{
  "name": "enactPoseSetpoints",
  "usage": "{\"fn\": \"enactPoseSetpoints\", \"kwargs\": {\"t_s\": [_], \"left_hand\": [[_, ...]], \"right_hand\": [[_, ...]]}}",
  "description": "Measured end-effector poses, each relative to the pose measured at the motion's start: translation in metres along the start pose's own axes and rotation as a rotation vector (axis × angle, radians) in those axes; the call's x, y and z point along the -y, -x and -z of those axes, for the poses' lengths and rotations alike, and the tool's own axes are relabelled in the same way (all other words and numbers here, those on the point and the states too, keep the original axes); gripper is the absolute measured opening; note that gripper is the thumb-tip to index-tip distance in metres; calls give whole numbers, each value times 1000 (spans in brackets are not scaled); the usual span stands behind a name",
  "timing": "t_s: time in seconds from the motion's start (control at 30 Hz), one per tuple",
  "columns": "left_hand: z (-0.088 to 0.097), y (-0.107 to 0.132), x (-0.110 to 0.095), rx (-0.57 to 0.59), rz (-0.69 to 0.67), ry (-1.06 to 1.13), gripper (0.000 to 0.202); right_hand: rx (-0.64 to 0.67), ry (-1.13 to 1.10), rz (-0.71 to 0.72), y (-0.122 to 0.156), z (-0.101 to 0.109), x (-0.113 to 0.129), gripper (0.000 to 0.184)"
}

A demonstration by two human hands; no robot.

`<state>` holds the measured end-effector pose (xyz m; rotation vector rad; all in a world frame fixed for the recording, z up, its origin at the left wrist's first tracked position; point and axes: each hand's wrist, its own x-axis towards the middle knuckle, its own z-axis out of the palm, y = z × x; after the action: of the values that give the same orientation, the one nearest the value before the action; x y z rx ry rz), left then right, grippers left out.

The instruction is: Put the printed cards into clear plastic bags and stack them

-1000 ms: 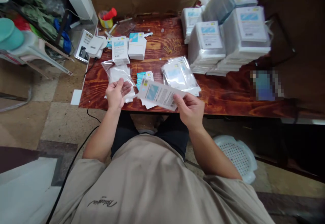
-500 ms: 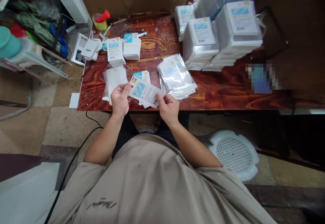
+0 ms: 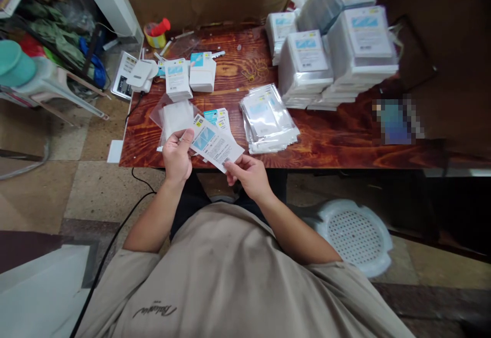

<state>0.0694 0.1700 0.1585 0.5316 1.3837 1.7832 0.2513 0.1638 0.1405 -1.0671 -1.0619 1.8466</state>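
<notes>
A white printed card (image 3: pixel 215 144) with a blue picture and a yellow mark is held between my hands at the table's front edge. My left hand (image 3: pixel 177 160) pinches its upper left end with thumb and fingers. At the lower right end, the thumb and fingers of my right hand (image 3: pixel 250 175) close on the corner. Several loose cards (image 3: pixel 219 116) lie fanned behind it, partly covered. Beside my left hand is a pile of clear plastic bags (image 3: pixel 175 114). To the right lies a pile of cards in clear sleeves (image 3: pixel 269 119).
Tall stacks of sleeved cards (image 3: pixel 307 67) stand at the back right. Two card stacks (image 3: pixel 178 80) sit at the back left, near a tape roll (image 3: pixel 154 37) and a white device (image 3: pixel 140 74). Rubber bands (image 3: pixel 256 72) lie mid-table. A plastic stool (image 3: pixel 353 235) stands below.
The card has tilted more steeply, its right end coming down towards me. My right hand has moved down and slightly left with it; my left hand has shifted slightly left.
</notes>
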Motion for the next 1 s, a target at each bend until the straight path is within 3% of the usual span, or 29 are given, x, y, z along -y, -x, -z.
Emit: {"fn": "enactPoseSetpoints", "kwargs": {"t_s": [0.13, 0.3, 0.47, 0.6, 0.7, 0.77, 0.9, 0.93, 1.0], "left_hand": [[-4, 11, 6, 36, -16, 17, 44], [-1, 19, 3, 141, 42, -65, 43], [7, 11, -3, 52, 33, -24, 46], [6, 17, 14, 77, -12, -36, 42], [6, 27, 26, 123, 54, -60, 41], [8, 30, 27, 127, 91, -59, 43], [14, 29, 14, 160, 162, -69, 46], [15, 28, 11, 204, 197, -109, 47], [15, 27, 6, 332, 248, -243, 50]], "right_hand": [[22, -8, 34, -9, -8, 4, 46], [53, 162, 121, -22, -3, 12, 48], [111, 110, 54, -23, 7, 22, 48], [59, 8, 48, -22, -9, 21, 52], [57, 31, 55, -25, -18, 17, 55], [13, 157, 146, -27, -15, 16, 51], [-208, 555, 568, -29, 2, 20, 50], [-193, 590, 610, -29, 5, 20, 55], [-44, 549, 522, -31, 11, 21, 52]]}}
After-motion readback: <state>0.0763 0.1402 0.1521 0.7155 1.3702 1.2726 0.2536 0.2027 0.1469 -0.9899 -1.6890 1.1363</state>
